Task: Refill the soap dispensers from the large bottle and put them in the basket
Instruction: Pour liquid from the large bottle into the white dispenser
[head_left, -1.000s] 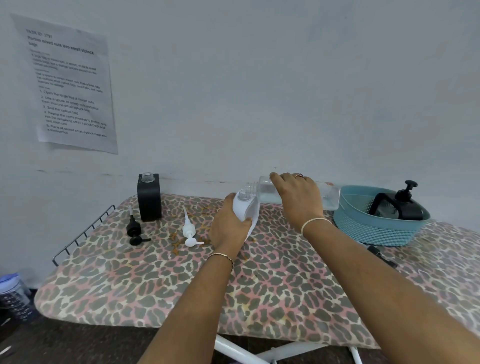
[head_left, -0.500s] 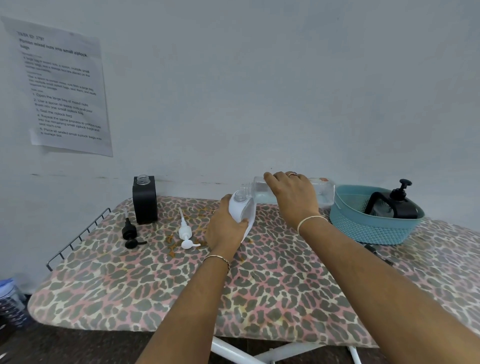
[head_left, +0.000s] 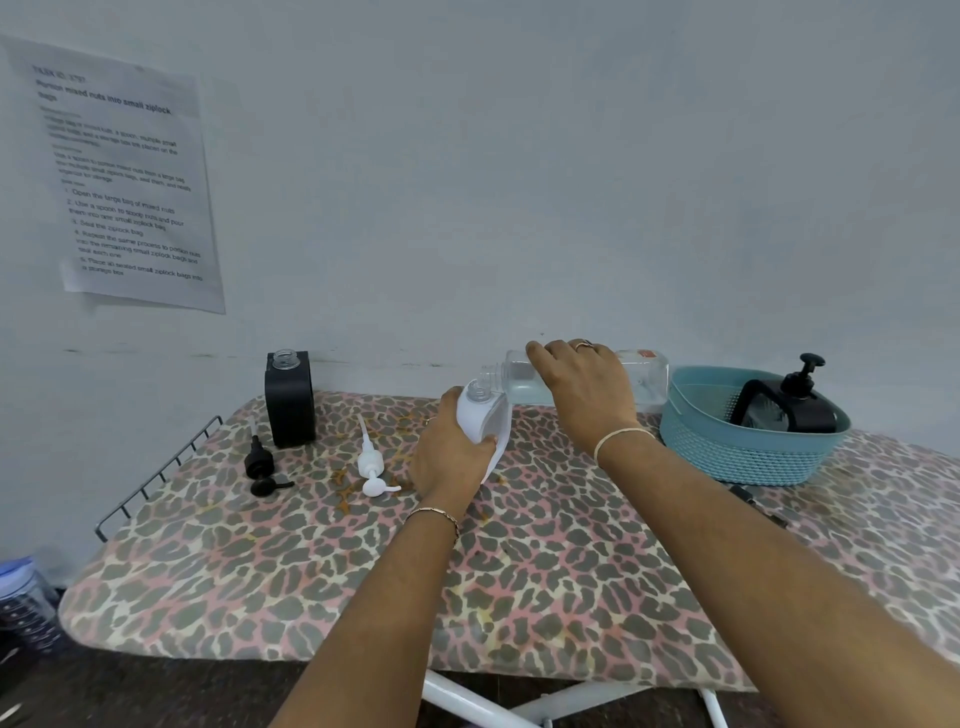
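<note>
The left hand (head_left: 452, 457) wraps its fingers around the white dispenser (head_left: 480, 418), which is tilted on the board (head_left: 519, 571). The right hand (head_left: 582, 395) grips the large bottle (head_left: 647, 382) from above. The bottle is held almost flat, its neck at the dispenser's mouth. At the right stands the basket (head_left: 748, 452) with a black dispenser (head_left: 789, 408) inside.

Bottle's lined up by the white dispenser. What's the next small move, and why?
Probably tip the large bottle a little further, neck down. The right hand holds it almost level, its open mouth just above the open neck of the white dispenser, which the left hand grips tilted toward it. No stream is visible yet.
</note>
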